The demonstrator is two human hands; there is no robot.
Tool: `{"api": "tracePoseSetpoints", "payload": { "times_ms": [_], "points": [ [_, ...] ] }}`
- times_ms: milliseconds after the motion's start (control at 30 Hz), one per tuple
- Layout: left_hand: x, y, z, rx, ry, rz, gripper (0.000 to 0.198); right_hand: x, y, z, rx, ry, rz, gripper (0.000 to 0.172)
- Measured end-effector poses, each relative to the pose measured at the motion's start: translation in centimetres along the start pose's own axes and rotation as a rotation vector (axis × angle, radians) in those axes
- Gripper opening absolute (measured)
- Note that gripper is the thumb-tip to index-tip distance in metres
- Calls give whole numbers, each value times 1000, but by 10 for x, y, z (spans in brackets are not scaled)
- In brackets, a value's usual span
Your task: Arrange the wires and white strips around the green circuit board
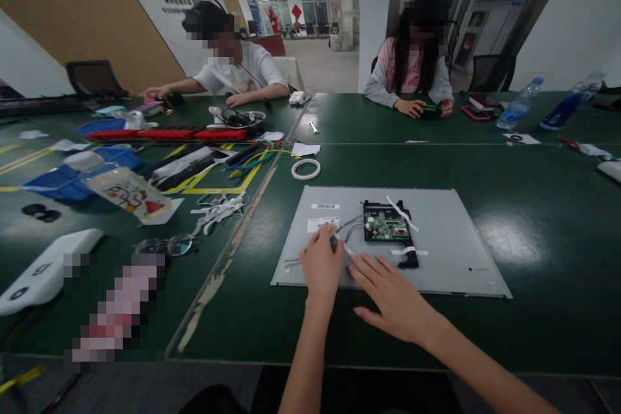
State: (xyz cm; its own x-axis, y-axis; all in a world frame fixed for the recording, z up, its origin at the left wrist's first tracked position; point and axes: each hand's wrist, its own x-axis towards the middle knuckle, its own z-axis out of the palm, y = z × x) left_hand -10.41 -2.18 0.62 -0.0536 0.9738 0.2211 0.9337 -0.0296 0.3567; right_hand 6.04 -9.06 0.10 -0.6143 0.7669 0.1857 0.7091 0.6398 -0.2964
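Observation:
A grey metal display panel (451,233) lies back-side up on the dark green table. A green circuit board (385,228) in a black bracket sits near its middle, with white tape strips across it and grey cables (352,228) running left. My left hand (321,264) rests on the panel's near left part, fingertips pinching at the cable and a bit of white tape. My right hand (394,297) lies flat and spread over the panel's near edge, holding nothing.
A tape roll (305,169) lies beyond the panel. To the left are glasses (167,245), white strips, coloured cables, red trays (165,134) and blue bags. Two people sit across the table, handling small items. Water bottles (520,103) stand far right.

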Motion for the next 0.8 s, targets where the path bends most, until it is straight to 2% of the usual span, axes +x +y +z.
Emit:
{"api": "tracePoseSetpoints", "payload": {
  "times_ms": [167,400,667,800],
  "points": [
    [8,-4,3,-30,23,-14,30,-4,1,-2,11,1,-5,61],
    [7,-1,0,-20,41,-20,25,-5,0,-4,10,10,-13,61],
    [5,-1,5,14,21,-16,30,-10,1,2,26,-44,-3,64],
    [-1,4,4,40,47,42,35,-10,8,-7,36,-60,-36,64]
  ]
}}
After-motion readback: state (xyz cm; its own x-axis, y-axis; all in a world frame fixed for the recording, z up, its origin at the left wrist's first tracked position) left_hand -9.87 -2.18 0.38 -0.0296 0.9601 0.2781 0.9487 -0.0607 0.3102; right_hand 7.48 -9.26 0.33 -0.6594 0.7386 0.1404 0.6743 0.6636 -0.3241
